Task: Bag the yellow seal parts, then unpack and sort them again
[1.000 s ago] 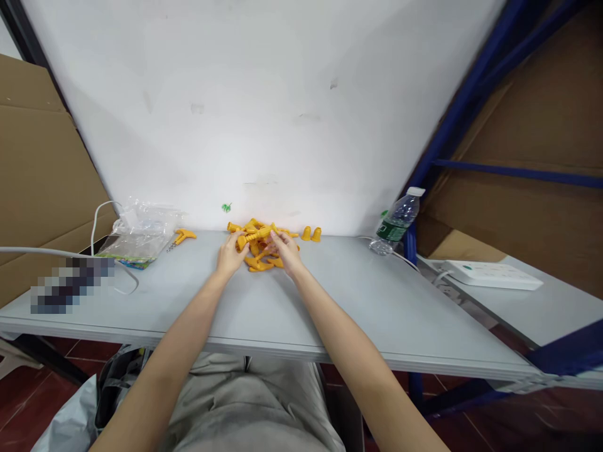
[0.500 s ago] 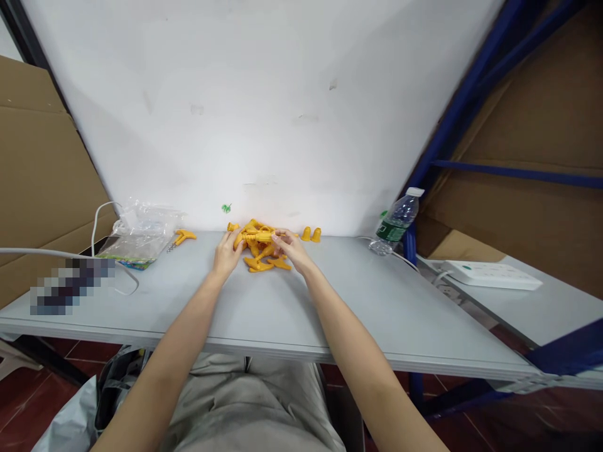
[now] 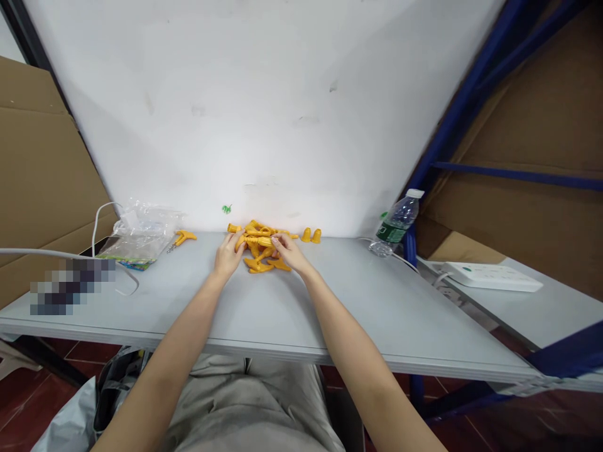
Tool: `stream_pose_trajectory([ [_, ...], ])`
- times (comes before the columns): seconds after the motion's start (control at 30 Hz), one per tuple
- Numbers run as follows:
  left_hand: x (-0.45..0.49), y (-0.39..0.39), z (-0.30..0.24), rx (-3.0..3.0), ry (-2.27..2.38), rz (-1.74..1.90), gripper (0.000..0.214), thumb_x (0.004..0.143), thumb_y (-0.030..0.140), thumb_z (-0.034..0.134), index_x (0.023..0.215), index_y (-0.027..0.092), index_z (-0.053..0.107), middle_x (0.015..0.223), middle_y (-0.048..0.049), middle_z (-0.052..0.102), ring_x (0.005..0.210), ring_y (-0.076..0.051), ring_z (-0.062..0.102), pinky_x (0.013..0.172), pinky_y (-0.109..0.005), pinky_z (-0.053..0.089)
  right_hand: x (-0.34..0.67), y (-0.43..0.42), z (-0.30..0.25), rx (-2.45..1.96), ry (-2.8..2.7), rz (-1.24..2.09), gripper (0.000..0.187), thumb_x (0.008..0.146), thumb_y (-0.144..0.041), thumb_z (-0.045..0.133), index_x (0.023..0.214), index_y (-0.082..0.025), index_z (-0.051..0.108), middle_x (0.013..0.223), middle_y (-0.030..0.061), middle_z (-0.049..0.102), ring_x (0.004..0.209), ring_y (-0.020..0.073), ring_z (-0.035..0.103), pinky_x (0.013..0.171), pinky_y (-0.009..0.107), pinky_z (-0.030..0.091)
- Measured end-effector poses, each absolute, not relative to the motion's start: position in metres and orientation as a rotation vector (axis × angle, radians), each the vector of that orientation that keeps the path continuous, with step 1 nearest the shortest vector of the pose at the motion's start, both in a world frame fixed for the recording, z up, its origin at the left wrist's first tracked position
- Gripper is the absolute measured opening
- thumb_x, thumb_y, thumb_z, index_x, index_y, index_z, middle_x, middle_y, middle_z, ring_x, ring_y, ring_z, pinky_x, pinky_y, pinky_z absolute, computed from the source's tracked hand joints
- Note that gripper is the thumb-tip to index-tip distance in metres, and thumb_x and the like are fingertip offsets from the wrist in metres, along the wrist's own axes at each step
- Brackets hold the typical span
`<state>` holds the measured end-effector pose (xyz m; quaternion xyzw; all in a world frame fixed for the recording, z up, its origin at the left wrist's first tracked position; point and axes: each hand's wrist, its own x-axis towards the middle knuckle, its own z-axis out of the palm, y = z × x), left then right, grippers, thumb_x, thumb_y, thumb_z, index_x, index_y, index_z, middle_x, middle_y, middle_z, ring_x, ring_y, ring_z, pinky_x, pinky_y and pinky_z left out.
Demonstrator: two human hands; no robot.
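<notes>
Near the wall, my left hand [image 3: 229, 254] is closed around the rounded left end of a yellow plastic piece with a ribbed shaft [image 3: 258, 240]. At the other end of that piece, the fingers of my right hand [image 3: 289, 250] are pinched. Beneath and behind it lies a pile of yellow plastic parts [image 3: 259, 265], partly covered by the hands. Two small yellow caps [image 3: 311, 235] stand to the right of the pile. Off to the left rests a yellow T-shaped handle [image 3: 184, 236] with a metal spiral.
A clear plastic bag [image 3: 141, 235] and white cable [image 3: 47, 252] lie on the left of the grey table [image 3: 282, 314]. On the right, a water bottle [image 3: 398, 220] leans by the blue frame [image 3: 443, 144]. A white power strip [image 3: 492, 276] sits beyond. Cardboard [image 3: 42, 157] borders the left.
The ribbed yellow piece has turned a little between my hands, showing more of its right end. My right fingers have shifted slightly. The surrounding parts stay put.
</notes>
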<state>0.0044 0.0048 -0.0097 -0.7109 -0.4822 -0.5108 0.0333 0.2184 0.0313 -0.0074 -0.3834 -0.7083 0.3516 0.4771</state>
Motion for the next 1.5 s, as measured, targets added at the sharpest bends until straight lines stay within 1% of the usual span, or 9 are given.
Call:
stream_pose_trajectory([
  [0.23,0.003,0.005,-0.010,-2.155,-1.528,-1.589,0.038,0.089,0.019,0.053,0.125,0.024,0.061,0.111,-0.0073,0.065,0.098,-0.019,0.064,0.088,-0.031,0.053,0.223,0.028,-0.003,-0.901,-1.865,0.478,0.039,0.081,-0.047,0.060,0.112,-0.023,0.055,0.114,0.0098,0.062,0.101,0.0253,0.059,0.091,0.045,0.048],
  [0.43,0.001,0.008,-0.010,-2.057,-1.613,-1.718,0.035,0.087,0.022,0.055,0.122,0.022,0.063,0.106,-0.0084,0.066,0.086,-0.018,0.064,0.085,-0.032,0.053,0.231,0.023,0.004,-1.028,-1.806,0.195,0.030,0.077,-0.019,0.052,0.106,-0.023,0.057,0.113,0.0100,0.058,0.112,0.0267,0.053,0.101,0.046,0.041],
  [0.63,0.002,0.006,-0.007,-1.937,-1.758,-1.878,0.033,0.085,0.028,0.058,0.117,0.019,0.062,0.093,-0.0044,0.068,0.056,-0.011,0.053,0.072,-0.029,0.051,0.262,0.027,0.002,-1.427,-1.358,0.020,0.031,0.081,-0.027,0.050,0.109,-0.018,0.056,0.118,0.0134,0.056,0.114,0.0243,0.051,0.101,0.040,0.039],
  [0.77,0.003,0.004,-0.004,-1.868,-1.895,-1.867,0.029,0.084,0.034,0.059,0.110,0.022,0.064,0.078,0.0002,0.064,0.056,-0.012,0.054,0.068,-0.027,0.047,0.287,0.030,-0.010,-1.836,-1.086,0.079,0.035,0.086,-0.035,0.048,0.114,-0.017,0.059,0.128,0.0157,0.055,0.122,0.0279,0.048,0.102,0.046,0.035],
  [0.9,0.002,0.004,-0.004,-1.861,-1.929,-1.847,0.026,0.083,0.035,0.060,0.106,0.023,0.064,0.077,0.0007,0.064,0.058,-0.012,0.055,0.068,-0.026,0.045,0.299,0.033,-0.025,-2.074,-1.026,0.185,0.031,0.086,-0.030,0.051,0.112,-0.017,0.061,0.119,0.0145,0.064,0.119,0.0303,0.052,0.099,0.047,0.034],
  [1.07,0.003,0.005,-0.005,-1.859,-1.943,-1.837,0.026,0.081,0.034,0.061,0.104,0.023,0.065,0.077,0.0011,0.063,0.055,-0.012,0.053,0.066,-0.026,0.044,0.301,0.037,-0.032,-2.138,-0.972,0.139,0.029,0.083,-0.025,0.054,0.110,-0.015,0.059,0.117,0.0163,0.063,0.113,0.0294,0.055,0.097,0.042,0.036],
  [1.17,0.003,0.005,-0.005,-1.850,-1.939,-1.861,0.026,0.081,0.035,0.062,0.103,0.024,0.066,0.076,0.0015,0.063,0.055,-0.012,0.053,0.065,-0.025,0.043,0.300,0.036,-0.030,-2.159,-1.009,0.115,0.025,0.085,-0.025,0.049,0.102,-0.014,0.065,0.120,0.0193,0.060,0.115,0.0318,0.053,0.097,0.044,0.037],
  [1.3,0.003,0.004,-0.003,-1.845,-1.959,-1.883,0.024,0.080,0.035,0.061,0.100,0.023,0.066,0.067,0.0034,0.059,0.052,-0.011,0.050,0.060,-0.023,0.039,0.297,0.033,-0.027,-2.182,-1.108,0.130,0.032,0.090,-0.027,0.042,0.100,-0.015,0.070,0.117,0.0187,0.060,0.116,0.0317,0.052,0.098,0.047,0.036],
  [1.5,0.003,0.003,-0.001,-1.858,-1.989,-1.925,0.015,0.082,0.033,0.057,0.086,0.021,0.064,0.046,0.0081,0.041,0.046,-0.012,0.045,0.054,-0.023,0.034,0.294,0.032,-0.027,-2.242,-1.162,0.140,0.042,0.089,-0.025,0.041,0.124,-0.019,0.064,0.135,0.0176,0.052,0.129,0.0319,0.041,0.106,0.054,0.027],
])
